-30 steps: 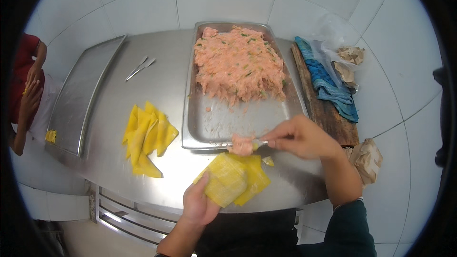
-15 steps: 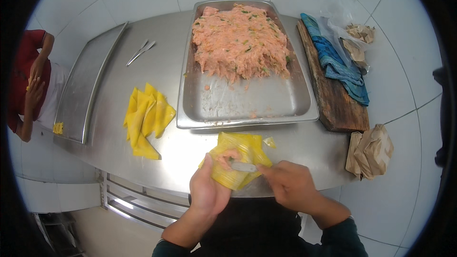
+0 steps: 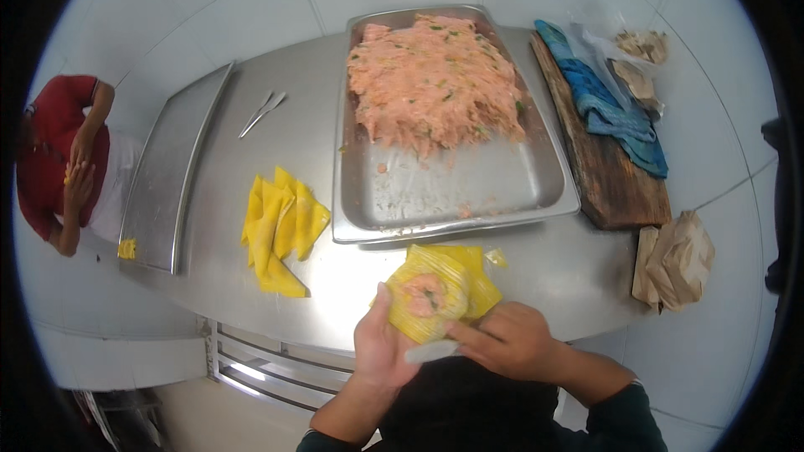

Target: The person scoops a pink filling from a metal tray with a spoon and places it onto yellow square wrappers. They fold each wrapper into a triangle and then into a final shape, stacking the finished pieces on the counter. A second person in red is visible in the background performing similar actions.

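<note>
Open steel desk (image 3: 251, 159) lies left of the tray (image 3: 469, 201), broken only by tongs (image 3: 261, 112) and folded yellow wrappers (image 3: 280, 230). The tray blocks straight ahead; a wooden board (image 3: 607, 176) and paper bag (image 3: 674, 259) crowd the right.

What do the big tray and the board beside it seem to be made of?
The tray looks like stainless steel: grey, smooth, with a dull shine. The board looks like dark wood, matt, with grain streaks and a rough edge.

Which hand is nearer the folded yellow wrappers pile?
Left. The left hand sits just right of the folded wrappers pile; the right hand is farther right.
</note>
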Demonstrator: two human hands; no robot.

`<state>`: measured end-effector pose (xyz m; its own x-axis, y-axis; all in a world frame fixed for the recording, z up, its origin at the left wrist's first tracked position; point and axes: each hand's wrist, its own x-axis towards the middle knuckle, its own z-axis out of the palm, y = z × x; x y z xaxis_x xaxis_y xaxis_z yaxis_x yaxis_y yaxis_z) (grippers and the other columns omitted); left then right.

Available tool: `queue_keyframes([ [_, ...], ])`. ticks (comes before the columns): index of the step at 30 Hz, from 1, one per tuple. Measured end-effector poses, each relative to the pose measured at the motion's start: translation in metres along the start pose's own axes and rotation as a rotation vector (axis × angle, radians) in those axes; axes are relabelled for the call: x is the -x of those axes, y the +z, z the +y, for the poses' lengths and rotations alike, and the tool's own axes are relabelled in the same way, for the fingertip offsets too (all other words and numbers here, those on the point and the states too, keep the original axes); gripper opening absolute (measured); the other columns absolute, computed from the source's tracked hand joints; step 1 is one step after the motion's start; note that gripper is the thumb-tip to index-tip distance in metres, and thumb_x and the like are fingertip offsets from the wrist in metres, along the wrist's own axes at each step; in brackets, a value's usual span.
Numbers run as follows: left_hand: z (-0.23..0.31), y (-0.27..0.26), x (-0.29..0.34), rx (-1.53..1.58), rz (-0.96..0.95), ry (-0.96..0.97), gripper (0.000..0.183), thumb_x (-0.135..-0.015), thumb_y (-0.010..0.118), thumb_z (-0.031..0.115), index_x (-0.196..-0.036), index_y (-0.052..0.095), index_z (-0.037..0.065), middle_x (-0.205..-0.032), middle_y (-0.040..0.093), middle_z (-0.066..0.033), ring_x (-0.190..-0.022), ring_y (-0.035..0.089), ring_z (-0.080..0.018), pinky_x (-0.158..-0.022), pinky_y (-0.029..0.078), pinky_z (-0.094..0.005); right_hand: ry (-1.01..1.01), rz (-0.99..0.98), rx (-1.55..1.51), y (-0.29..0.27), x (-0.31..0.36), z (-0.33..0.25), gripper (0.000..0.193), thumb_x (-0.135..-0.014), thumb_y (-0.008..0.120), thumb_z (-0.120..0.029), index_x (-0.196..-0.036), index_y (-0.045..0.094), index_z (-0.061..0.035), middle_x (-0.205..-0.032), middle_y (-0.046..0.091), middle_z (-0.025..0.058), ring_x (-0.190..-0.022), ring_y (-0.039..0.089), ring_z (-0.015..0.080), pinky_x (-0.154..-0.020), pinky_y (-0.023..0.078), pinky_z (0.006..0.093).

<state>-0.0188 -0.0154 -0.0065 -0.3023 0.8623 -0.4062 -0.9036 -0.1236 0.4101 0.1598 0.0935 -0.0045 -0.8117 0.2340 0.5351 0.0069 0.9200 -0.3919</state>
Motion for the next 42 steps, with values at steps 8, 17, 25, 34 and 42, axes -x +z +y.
queue_keyframes([
  [8,-0.015,-0.002,0.002,-0.202,-0.147,-0.060,0.069,-0.108,0.030,0.055,-0.147,0.040,-0.002,-0.141,0.053,-0.0189,-0.130,0.053,-0.0325,-0.108,0.044,-0.0469,0.108,0.159,-0.234,-0.002,-0.005,0.002,0.025,-0.077,0.077,-0.009,-0.102,0.073,-0.0108,-0.070,0.055,0.0013,-0.060,0.059,0.0186,-0.055,0.046,0.0341],
  [17,-0.039,-0.004,0.013,-0.482,-0.259,0.161,0.048,-0.096,0.066,-0.001,-0.140,0.047,-0.004,-0.134,0.060,-0.0133,-0.124,0.058,-0.0212,-0.107,0.045,-0.0344,0.442,0.236,-0.299,-0.019,-0.015,-0.007,0.022,-0.080,0.081,-0.010,-0.098,0.070,-0.0021,-0.079,0.067,0.0118,-0.063,0.067,0.0240,-0.055,0.051,0.0324],
  [25,-0.040,-0.003,0.013,-0.455,-0.264,0.185,0.045,-0.097,0.065,-0.003,-0.138,0.047,-0.005,-0.133,0.060,-0.0143,-0.123,0.059,-0.0217,-0.107,0.045,-0.0350,0.773,0.194,-0.743,-0.020,-0.015,-0.010,0.027,-0.089,0.081,-0.016,-0.101,0.071,0.0064,-0.075,0.066,0.0067,-0.064,0.059,0.0077,-0.054,0.046,0.0255],
  [34,-0.005,-0.013,0.022,-0.916,-0.405,0.147,0.046,-0.088,0.079,0.006,-0.130,0.060,-0.001,-0.121,0.069,-0.0134,-0.110,0.067,-0.0208,-0.096,0.052,-0.0329,0.700,-0.073,-0.620,-0.039,-0.014,-0.008,0.020,-0.086,0.082,-0.016,-0.094,0.075,0.0001,-0.065,0.059,0.0045,-0.056,0.053,0.0124,-0.053,0.042,0.0268],
  [42,0.022,0.005,0.027,-1.399,-0.491,0.289,0.018,-0.094,0.070,0.012,-0.111,0.075,0.007,-0.086,0.071,-0.0181,-0.076,0.068,-0.0361,-0.069,0.054,-0.0377,0.510,-0.171,-0.520,-0.040,-0.027,-0.021,0.022,-0.080,0.081,-0.008,-0.101,0.076,-0.0052,-0.078,0.070,0.0076,-0.062,0.064,0.0186,-0.057,0.048,0.0279],
])
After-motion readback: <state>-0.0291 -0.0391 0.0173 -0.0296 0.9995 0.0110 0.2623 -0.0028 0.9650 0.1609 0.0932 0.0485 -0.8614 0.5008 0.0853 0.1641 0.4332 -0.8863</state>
